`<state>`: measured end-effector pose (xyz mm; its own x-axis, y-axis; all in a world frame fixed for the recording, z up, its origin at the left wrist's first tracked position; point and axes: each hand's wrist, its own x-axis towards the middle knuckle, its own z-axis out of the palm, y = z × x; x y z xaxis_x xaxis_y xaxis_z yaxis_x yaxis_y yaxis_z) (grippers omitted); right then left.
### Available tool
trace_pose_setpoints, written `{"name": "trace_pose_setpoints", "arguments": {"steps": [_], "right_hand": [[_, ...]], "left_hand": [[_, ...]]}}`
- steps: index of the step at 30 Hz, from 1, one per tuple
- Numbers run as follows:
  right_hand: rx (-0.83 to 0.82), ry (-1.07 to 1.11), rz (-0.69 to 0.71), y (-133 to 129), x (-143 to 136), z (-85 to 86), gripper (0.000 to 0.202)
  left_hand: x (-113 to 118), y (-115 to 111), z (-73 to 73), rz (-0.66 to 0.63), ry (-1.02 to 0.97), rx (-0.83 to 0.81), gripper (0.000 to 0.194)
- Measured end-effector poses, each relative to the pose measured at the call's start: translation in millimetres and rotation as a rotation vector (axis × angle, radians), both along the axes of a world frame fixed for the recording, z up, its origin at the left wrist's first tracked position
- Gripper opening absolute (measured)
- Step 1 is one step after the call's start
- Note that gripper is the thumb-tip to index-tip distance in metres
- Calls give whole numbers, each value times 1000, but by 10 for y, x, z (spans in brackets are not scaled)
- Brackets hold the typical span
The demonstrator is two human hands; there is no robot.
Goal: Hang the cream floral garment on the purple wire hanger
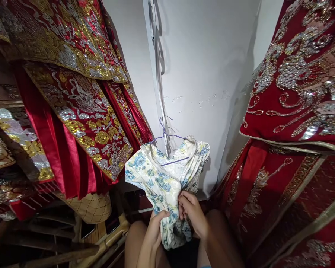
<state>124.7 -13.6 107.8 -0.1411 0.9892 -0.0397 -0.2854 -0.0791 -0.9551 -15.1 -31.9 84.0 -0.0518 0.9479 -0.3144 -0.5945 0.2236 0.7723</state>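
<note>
A white dress or top with blue and yellow flowers hangs in front of me on a thin purple wire hanger. The hanger's hook sits against a narrow metal strip on the wall. My left hand grips the floral garment low on its left side, thumb on top of the cloth. My right hand pinches the fabric at the front, near the waist, its fingers curled. Below my hands the garment's lower part is bunched over my lap.
Red costumes with gold and silver embroidery hang at the left. Another red beaded costume hangs close on the right. A bamboo chair or frame stands low at the left, near a quilted beige item. Behind is a white wall.
</note>
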Motion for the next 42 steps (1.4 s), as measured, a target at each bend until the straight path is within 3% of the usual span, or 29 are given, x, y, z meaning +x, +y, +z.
{"name": "trace_pose_setpoints", "arguments": {"steps": [3,6,8,10,12,16,19,24,28,30,32,36,38,40,42], "right_hand": [[-43,69,-57,-29,33,56,31],[-38,33,-80,-51,85,75,35],[-15,-32,-59,-61,84,74,35],[9,-92,-17,-72,46,69,34],[29,-133,39,-78,-13,70,31],[83,-136,115,44,-79,205,27],[114,-97,62,359,-41,521,22],[140,91,-30,1039,66,1197,17],[155,159,-113,1224,104,1412,18],[197,138,-92,1184,110,1396,22],[242,88,-65,1116,113,1359,24],[351,-31,-28,1014,122,1377,24],[407,-89,-15,991,125,1424,23],[449,-136,-8,989,126,1439,20],[462,-180,-17,1011,125,1371,18]], "left_hand": [[-107,55,-130,191,181,68,59],[-172,70,-286,601,556,251,65],[-132,52,-346,691,822,421,59],[-29,34,-346,506,964,558,49],[97,37,-300,307,950,600,36],[261,108,-209,247,885,585,17],[308,165,-238,197,924,612,19],[367,185,-456,136,1053,632,20],[293,201,-528,23,1115,673,19],[211,261,-392,-34,1104,715,17],[116,383,-99,-30,1074,793,12],[-55,776,795,255,1084,952,28],[-91,969,1217,302,1175,1063,33],[-79,1104,1515,215,1297,1160,24],[-43,1165,1675,143,1407,1210,19]]}}
